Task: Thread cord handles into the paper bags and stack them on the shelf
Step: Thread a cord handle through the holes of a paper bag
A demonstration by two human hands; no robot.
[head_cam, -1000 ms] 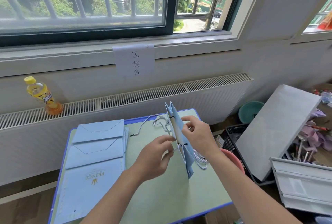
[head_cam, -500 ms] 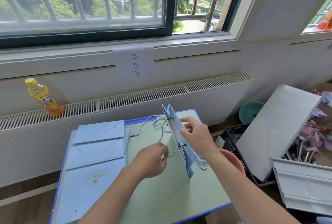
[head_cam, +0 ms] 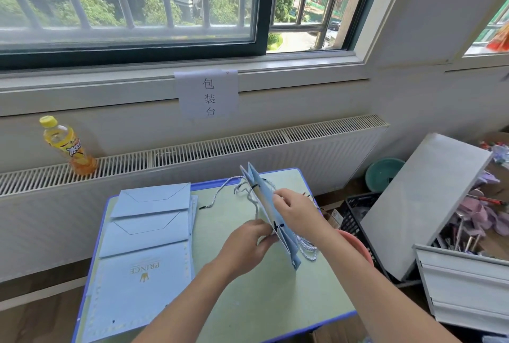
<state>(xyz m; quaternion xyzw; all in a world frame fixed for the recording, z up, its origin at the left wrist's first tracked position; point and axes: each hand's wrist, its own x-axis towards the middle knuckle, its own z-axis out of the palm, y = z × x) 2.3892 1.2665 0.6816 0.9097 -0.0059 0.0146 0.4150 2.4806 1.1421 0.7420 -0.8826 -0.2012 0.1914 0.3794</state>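
Note:
A folded light-blue paper bag (head_cam: 265,199) stands on edge above the green table (head_cam: 242,304), seen end-on. My right hand (head_cam: 296,212) grips its right side near the top. My left hand (head_cam: 245,246) pinches the white-grey cord (head_cam: 254,205) at the bag's near hole, where a black cord tip shows. The rest of that cord trails left over the table to a black tip. More cord loops (head_cam: 305,246) lie under the bag on its right. A pile of flat light-blue bags (head_cam: 143,249) marked PRINCE lies on the table's left half.
A yellow drink bottle (head_cam: 67,146) stands on the radiator ledge at the back left. A pink basin (head_cam: 358,243), a black crate (head_cam: 355,213), a leaning white board (head_cam: 421,199) and a white drawer unit (head_cam: 465,285) crowd the right side.
My left hand dropped away from the bag, drawing cord through, then came back up to the near hole. My right hand has stayed on the bag.

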